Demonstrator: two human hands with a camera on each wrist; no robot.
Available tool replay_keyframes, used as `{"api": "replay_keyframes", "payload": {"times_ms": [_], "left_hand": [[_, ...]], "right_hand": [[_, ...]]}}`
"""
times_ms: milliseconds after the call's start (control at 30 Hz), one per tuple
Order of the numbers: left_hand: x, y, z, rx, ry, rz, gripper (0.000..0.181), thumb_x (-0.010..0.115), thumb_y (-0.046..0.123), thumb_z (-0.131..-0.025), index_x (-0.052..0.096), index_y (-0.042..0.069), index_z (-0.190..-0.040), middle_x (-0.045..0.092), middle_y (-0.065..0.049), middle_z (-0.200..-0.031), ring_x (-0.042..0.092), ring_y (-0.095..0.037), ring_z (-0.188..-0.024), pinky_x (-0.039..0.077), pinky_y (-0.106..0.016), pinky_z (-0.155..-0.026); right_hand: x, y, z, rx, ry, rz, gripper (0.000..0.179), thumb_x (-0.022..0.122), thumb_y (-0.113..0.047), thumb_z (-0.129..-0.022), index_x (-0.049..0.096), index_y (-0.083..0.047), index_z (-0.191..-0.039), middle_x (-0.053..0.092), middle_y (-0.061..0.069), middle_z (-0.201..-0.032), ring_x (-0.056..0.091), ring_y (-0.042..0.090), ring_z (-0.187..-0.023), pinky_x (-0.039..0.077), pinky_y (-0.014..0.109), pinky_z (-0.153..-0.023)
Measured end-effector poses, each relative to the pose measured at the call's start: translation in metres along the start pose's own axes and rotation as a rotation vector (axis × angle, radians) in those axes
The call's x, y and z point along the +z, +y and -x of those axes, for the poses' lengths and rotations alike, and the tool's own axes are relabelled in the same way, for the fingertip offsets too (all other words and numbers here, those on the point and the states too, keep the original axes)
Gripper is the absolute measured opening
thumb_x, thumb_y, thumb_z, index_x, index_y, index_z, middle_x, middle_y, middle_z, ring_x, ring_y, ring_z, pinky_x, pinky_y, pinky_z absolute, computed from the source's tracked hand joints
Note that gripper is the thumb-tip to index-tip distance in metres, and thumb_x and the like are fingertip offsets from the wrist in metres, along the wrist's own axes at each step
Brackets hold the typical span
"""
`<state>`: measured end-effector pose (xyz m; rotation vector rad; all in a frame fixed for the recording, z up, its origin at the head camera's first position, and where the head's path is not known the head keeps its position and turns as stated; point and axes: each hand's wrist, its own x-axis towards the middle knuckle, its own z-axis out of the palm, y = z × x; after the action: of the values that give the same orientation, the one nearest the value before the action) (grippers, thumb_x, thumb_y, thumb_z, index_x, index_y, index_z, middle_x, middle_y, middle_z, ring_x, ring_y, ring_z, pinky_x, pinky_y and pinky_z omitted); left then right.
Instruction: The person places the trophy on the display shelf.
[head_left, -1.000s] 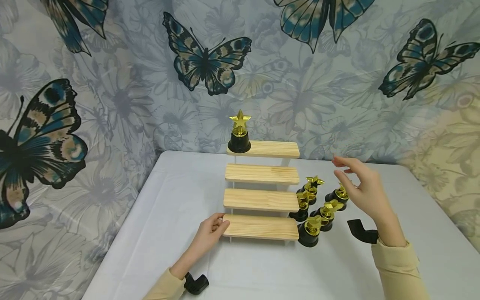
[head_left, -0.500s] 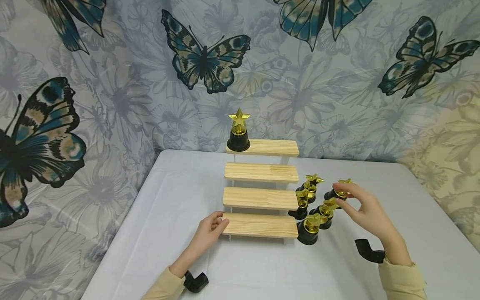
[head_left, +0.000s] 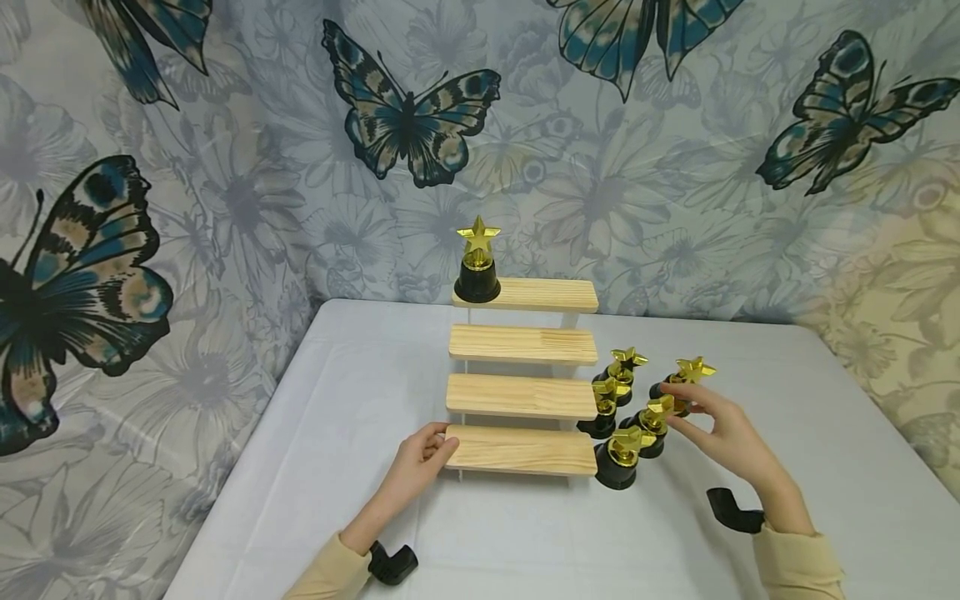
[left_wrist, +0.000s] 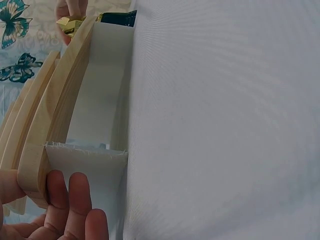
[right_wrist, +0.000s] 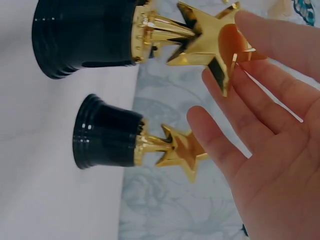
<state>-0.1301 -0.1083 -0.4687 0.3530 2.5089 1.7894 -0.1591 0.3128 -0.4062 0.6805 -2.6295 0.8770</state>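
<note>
A stepped display stand [head_left: 521, 396] with pale wooden shelves stands mid-table. My left hand [head_left: 420, 458] grips the left end of its lowest shelf [left_wrist: 35, 172], thumb on one side and fingers curled on the other. On the top shelf's left end stands a star trophy [head_left: 477, 262], gold on a black base. Several similar trophies stand upright on the table right of the stand. My right hand [head_left: 723, 433] is among them, its thumb and fingers [right_wrist: 217, 95] around the gold star of one trophy [right_wrist: 90, 32]. Another trophy [right_wrist: 107, 132] stands beside it, below the fingers in the right wrist view.
A white-covered table [head_left: 360, 358] carries everything. Behind it hangs a butterfly-patterned cloth [head_left: 637, 208]. The front trophy [head_left: 617, 467] stands close to the lowest shelf's right end. Black wrist-worn pieces [head_left: 393, 565] protrude below both hands.
My right hand has come down from above the trophies on the right, and its thumb and fingers have closed around one star. My left hand has stayed on the lowest shelf.
</note>
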Motion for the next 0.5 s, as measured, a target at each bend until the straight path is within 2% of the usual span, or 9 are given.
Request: {"api": "replay_keyframes", "payload": {"times_ms": [67, 233, 300, 500], "left_hand": [[-0.001, 0.009, 0.002, 0.000, -0.002, -0.003, 0.039, 0.055, 0.017, -0.095, 0.050, -0.014, -0.119, 0.059, -0.004, -0.075, 0.045, -0.007, -0.057, 0.039, -0.021, -0.053], [-0.001, 0.011, 0.002, -0.008, -0.004, -0.008, 0.039, 0.055, 0.017, -0.095, 0.050, -0.014, -0.119, 0.059, -0.006, -0.077, 0.046, -0.008, -0.059, 0.040, -0.022, -0.054], [0.000, 0.000, 0.000, -0.002, -0.001, -0.005, 0.042, 0.056, 0.022, -0.095, 0.051, -0.011, -0.120, 0.059, -0.003, -0.077, 0.048, -0.008, -0.059, 0.041, -0.022, -0.054], [0.000, -0.002, 0.001, 0.023, -0.006, -0.009, 0.043, 0.055, 0.024, -0.095, 0.051, -0.012, -0.120, 0.060, -0.003, -0.077, 0.050, -0.010, -0.061, 0.042, -0.023, -0.055]], "right_hand": [[0.002, 0.002, 0.001, 0.000, -0.005, 0.008, 0.046, 0.071, 0.002, -0.079, 0.057, -0.004, -0.123, 0.061, 0.007, -0.109, 0.051, 0.002, -0.093, 0.040, 0.016, -0.082], [0.005, 0.004, 0.001, -0.008, -0.005, 0.001, 0.043, 0.070, 0.004, -0.079, 0.058, -0.002, -0.121, 0.062, 0.008, -0.105, 0.052, 0.001, -0.090, 0.042, 0.015, -0.080], [0.006, 0.004, 0.001, -0.006, -0.002, -0.002, 0.043, 0.069, 0.005, -0.079, 0.059, -0.002, -0.120, 0.063, 0.010, -0.105, 0.052, 0.000, -0.090, 0.042, 0.013, -0.079], [0.010, 0.007, 0.001, -0.015, 0.022, -0.021, 0.042, 0.068, 0.009, -0.078, 0.059, 0.000, -0.118, 0.064, 0.010, -0.101, 0.053, 0.002, -0.085, 0.043, 0.012, -0.076]]}}
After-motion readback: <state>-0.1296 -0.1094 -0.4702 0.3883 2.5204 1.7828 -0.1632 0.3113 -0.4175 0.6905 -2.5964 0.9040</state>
